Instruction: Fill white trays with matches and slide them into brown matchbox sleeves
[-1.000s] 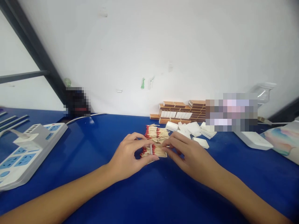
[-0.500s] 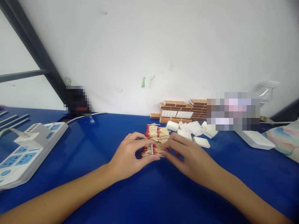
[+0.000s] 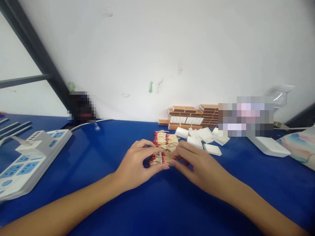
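Observation:
Both hands meet over a small white matchbox tray (image 3: 160,157) filled with red-tipped matches on the blue table (image 3: 157,203). My left hand (image 3: 136,164) pinches the tray's left end between thumb and fingers. My right hand (image 3: 194,162) grips the right end, its fingers curled over the matches in it. Just behind the hands lies a loose pile of matches (image 3: 166,141), red heads pointing left.
Several empty white trays (image 3: 204,141) lie right of the pile. Brown matchbox sleeves (image 3: 192,116) are stacked against the white wall. A white power strip (image 3: 27,160) sits at the left edge. A white flat box (image 3: 269,147) and a colourful bag (image 3: 299,147) lie at the right.
The hands have stayed closed on the tray; my right fingers have pressed the matches slightly further in. Nothing else has moved.

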The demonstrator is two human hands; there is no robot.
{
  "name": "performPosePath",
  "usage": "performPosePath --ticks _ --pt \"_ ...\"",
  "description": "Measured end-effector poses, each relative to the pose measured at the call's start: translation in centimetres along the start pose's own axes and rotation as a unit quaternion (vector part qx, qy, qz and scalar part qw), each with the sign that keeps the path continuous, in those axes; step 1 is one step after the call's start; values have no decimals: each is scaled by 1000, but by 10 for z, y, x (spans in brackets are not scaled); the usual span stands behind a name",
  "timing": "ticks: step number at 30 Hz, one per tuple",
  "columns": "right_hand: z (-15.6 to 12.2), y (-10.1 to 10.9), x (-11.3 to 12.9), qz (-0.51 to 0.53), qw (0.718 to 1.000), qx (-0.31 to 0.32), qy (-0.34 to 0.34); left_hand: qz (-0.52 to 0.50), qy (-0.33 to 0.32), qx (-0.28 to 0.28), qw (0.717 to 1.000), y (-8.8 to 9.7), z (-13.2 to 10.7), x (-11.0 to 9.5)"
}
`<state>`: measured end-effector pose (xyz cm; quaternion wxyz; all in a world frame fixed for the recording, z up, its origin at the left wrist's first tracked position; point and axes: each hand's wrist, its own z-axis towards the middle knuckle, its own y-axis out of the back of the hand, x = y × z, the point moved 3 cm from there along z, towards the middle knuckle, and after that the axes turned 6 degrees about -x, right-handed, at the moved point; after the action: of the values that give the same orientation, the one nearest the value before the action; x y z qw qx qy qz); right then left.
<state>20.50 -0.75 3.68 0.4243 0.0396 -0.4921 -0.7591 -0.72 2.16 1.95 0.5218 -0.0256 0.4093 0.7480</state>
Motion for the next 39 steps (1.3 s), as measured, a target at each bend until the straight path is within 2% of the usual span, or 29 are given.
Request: performPosePath --ticks 10,18,28,39 --pt "1 -2 2 -2 1000 9 -8 -2 13 2 1000 -1 -1 -1" --pt "2 0 5 4 1000 -14 10 -8 15 -17 1000 3 1 -4" --pt "-2 -1 4 -19 996 -66 59 -60 116 -41 991 4 4 1" --pt "-1 0 6 -25 992 -102 74 -95 129 -41 986 3 4 0"
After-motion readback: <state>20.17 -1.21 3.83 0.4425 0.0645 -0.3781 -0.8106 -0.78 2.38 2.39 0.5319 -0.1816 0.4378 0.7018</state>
